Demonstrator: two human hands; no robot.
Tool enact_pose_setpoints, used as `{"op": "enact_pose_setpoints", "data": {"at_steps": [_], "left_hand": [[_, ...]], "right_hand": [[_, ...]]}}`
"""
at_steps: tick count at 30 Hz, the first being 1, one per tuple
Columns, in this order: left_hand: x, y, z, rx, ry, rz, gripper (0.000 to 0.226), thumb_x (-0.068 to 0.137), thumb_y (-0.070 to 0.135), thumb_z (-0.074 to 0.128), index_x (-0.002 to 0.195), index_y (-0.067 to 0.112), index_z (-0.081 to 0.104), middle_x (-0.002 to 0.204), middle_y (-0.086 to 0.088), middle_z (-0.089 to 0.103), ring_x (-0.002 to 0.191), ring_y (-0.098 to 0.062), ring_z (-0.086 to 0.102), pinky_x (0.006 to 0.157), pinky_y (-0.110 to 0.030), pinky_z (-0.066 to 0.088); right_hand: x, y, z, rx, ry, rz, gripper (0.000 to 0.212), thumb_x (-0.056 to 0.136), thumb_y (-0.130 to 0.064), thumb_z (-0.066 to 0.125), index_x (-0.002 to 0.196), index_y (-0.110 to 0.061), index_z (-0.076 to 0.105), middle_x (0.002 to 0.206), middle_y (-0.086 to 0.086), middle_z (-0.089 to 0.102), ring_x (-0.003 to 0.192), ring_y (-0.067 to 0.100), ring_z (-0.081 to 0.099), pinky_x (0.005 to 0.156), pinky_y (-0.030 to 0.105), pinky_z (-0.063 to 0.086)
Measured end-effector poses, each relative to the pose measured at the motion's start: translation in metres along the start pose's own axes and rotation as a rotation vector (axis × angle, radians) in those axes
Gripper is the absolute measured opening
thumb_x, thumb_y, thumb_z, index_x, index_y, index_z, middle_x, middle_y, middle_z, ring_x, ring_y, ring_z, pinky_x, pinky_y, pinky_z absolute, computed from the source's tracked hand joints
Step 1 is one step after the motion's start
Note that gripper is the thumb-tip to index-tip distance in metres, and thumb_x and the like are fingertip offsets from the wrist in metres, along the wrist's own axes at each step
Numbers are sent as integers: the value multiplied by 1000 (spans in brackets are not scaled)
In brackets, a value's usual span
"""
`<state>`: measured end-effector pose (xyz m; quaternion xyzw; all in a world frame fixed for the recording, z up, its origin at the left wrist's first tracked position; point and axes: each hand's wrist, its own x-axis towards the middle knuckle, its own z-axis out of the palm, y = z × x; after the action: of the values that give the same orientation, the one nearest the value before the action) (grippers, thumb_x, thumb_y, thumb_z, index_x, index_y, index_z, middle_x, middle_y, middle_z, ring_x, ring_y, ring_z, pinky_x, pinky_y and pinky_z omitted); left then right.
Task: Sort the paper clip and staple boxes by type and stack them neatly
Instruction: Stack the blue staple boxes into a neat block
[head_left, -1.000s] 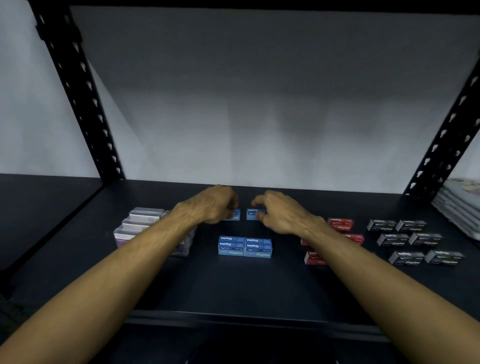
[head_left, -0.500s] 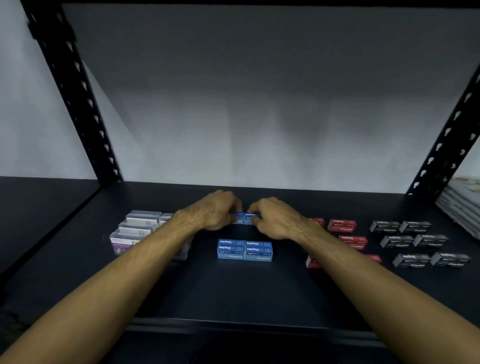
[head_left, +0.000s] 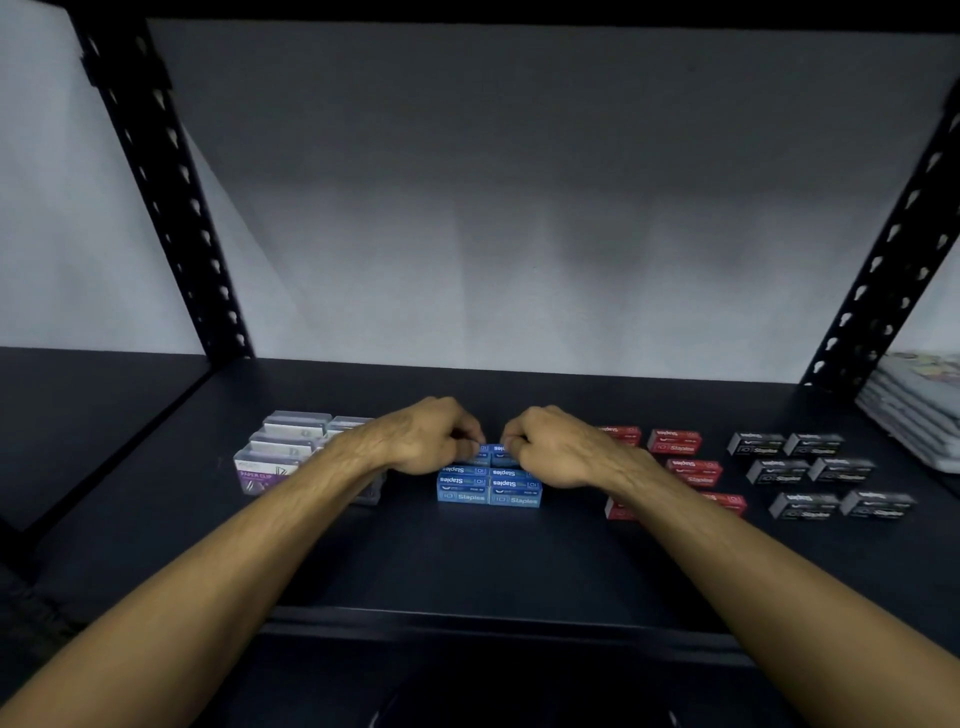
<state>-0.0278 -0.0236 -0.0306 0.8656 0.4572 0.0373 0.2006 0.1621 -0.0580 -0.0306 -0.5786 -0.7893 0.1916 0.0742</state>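
Blue staple boxes (head_left: 488, 491) sit stacked in two columns at the shelf's middle. Just behind and above that stack are two more blue boxes (head_left: 496, 453), pressed side by side. My left hand (head_left: 431, 439) pinches the left one and my right hand (head_left: 553, 447) pinches the right one, fingers curled. Clear paper clip boxes (head_left: 280, 452) are grouped on the left, partly hidden by my left forearm. Red staple boxes (head_left: 675, 441) lie to the right, partly behind my right forearm. Black staple boxes (head_left: 810, 475) lie in rows further right.
The dark shelf board (head_left: 467, 561) has a front lip near me. Perforated black uprights (head_left: 171, 208) stand at the back left and back right. A pile of flat packets (head_left: 914, 410) lies at the far right edge. A pale wall closes the back.
Both hands have brought the two blue boxes together and drawn them nearer, from the back of the shelf to just behind the blue stack.
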Motion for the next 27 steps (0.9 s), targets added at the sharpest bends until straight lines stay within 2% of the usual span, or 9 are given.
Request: {"op": "enact_pose_setpoints", "data": {"at_steps": [5, 10, 14, 27], "left_hand": [[-5, 2, 2, -5, -3, 9, 23, 99, 27, 53, 112, 22, 72, 110, 11, 71, 100, -5, 63, 91, -26, 48], [-7, 2, 2, 16, 4, 4, 23, 99, 26, 52, 107, 22, 73, 105, 11, 72, 98, -6, 65, 93, -31, 52], [-9, 2, 3, 26, 8, 1, 22, 98, 26, 52, 104, 22, 73, 103, 10, 72, 95, -8, 65, 91, -33, 53], [-15, 4, 2, 27, 1, -1, 22, 98, 26, 54, 109, 22, 72, 105, 10, 72, 97, -7, 64, 89, -28, 51]], "right_hand": [[-6, -1, 2, 19, -16, 4, 27, 96, -11, 40, 85, -10, 65, 75, -1, 62, 66, 12, 55, 53, 26, 40], [-10, -1, 1, 24, -33, -7, 30, 98, -14, 40, 77, -17, 61, 74, -3, 60, 65, 9, 54, 53, 23, 37], [-12, -1, 2, 35, -41, -7, 30, 99, -14, 39, 79, -19, 61, 76, -5, 60, 67, 7, 54, 54, 22, 36], [-16, -3, 4, 39, -28, -24, 34, 99, -11, 40, 70, -23, 54, 72, -7, 57, 62, 3, 49, 52, 19, 33]]}}
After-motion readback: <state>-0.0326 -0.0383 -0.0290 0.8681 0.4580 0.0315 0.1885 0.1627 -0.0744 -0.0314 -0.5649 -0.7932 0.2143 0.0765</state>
